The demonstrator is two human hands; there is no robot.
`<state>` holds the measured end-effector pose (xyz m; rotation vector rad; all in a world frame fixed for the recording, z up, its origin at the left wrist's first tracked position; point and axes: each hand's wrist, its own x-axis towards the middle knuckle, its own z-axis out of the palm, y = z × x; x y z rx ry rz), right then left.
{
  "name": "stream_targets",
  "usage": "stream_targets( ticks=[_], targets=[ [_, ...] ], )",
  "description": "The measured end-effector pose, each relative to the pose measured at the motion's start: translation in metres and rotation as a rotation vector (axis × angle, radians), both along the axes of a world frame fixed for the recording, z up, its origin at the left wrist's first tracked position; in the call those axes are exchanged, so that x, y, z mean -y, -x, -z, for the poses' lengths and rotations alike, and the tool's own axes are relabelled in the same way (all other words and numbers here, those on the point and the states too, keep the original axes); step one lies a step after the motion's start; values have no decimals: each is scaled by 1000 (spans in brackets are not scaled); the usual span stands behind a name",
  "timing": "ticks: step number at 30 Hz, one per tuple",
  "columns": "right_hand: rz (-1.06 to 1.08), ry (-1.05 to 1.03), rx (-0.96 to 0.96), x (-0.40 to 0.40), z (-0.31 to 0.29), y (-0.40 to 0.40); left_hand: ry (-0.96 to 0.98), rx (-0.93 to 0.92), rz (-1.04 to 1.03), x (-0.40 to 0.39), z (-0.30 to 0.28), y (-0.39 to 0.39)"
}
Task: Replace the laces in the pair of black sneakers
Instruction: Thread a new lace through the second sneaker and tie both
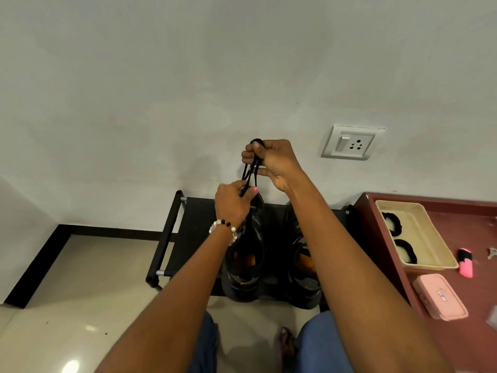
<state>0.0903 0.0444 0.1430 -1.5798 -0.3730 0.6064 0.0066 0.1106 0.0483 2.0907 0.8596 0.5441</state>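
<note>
Right hand (271, 164), fingers curled, pinching a bunched black lace (251, 170) at its top loop. Left hand (232, 200) just below, thumb and fingers nipping the same strands. Left sneaker (243, 265) beneath the left fingers, right sneaker (302, 265) beside it on the black rack (172, 238). Likely risks: strands twisting between the two pinches and knotting; a sharp upward tug dragging the sneaker off the rack.

The single wide-angle camera sits on the person's head and looks forward and steeply down, close over both forearms, toward the wall (188, 76), the black rack (188, 232), the floor (80, 278) and the desk (478, 292) at right.
</note>
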Motion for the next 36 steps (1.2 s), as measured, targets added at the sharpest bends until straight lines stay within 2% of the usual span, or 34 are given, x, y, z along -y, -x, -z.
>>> stream_targets(
  ticks=[2, 4, 8, 11, 13, 15, 17, 19, 21, 23, 27, 28, 30, 32, 34, 36],
  targets=[
    [2, 31, 37, 1, 3, -5, 73, 38, -9, -6, -11, -8],
    [50, 88, 82, 4, 9, -12, 257, 96, -133, -16, -10, -10],
    [168, 107, 42, 21, 29, -17, 900, 383, -502, -36, 1, 4],
    [134, 162, 95, 33, 52, -9, 1014, 448, -572, -40, 16, 12],
    [81, 180, 103, 36, 65, 3, 952, 367, -576, -35, 24, 12],
    [58, 177, 102, 38, 76, 14, 775, 238, -500, -28, 28, 14],
    [24, 119, 89, 41, 82, 25, 553, 239, -235, -17, 24, 16],
    [-9, 56, 64, 45, 88, 31, 331, 266, 151, -10, 22, 17],
    [-11, 32, 55, 50, 93, 32, 216, 241, 342, -8, 28, 18],
    [81, 24, 42, 51, 100, 24, 165, 191, 324, -11, 36, 19],
    [456, 47, -54, 60, 112, -4, 129, 127, 268, -24, 38, 19],
    [541, 112, -23, 64, 115, -7, 106, 134, 253, -28, 37, 19],
    [610, 421, 214, 71, 121, -13, 85, 160, 220, -35, 34, 19],
    [426, 672, 531, 72, 120, -12, 79, 197, 211, -36, 31, 18],
    [87, 558, 698, 63, 114, -9, 79, 218, 244, -32, 28, 15],
    [-136, 381, 702, 52, 110, -1, 75, 228, 309, -26, 23, 11]
  ],
)
